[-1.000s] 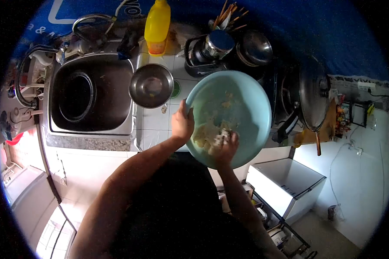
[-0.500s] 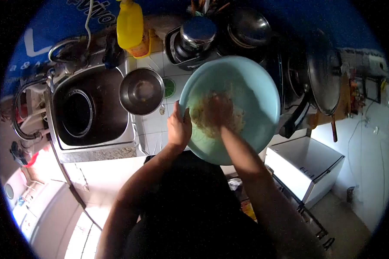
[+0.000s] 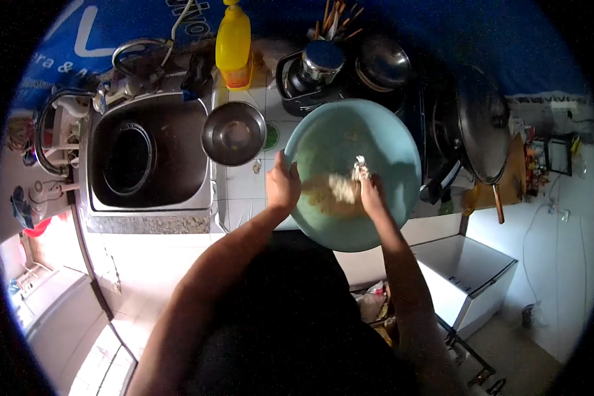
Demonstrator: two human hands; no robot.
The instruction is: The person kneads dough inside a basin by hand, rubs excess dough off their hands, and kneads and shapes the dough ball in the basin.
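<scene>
A large pale green basin (image 3: 393, 145) stands at the counter's front edge, tilted slightly in view. My left hand (image 3: 284, 185) grips its left rim, thumb over the edge. Inside the basin is my right hand (image 3: 369, 188), its fingertips coated with whitish dough. Pale, crumbly dough (image 3: 340, 189) lies in the basin just left of those fingers, blurred by motion. Whether the right fingers hold any of it cannot be made out. To the left of the basin sits a steel bowl (image 3: 234, 134) with a little residue in it.
A sink (image 3: 178, 158) with a black round basin (image 3: 129, 162) is on the left. A yellow bottle (image 3: 234, 49), a steel-lidded container (image 3: 323, 59) and stacked metal bowls (image 3: 384, 63) stand behind. At the right is a lidded pan (image 3: 483, 132).
My right hand has come up from the dough toward the basin's right side, its coated fingers now visible. My left hand stays on the rim. The camera view has shifted.
</scene>
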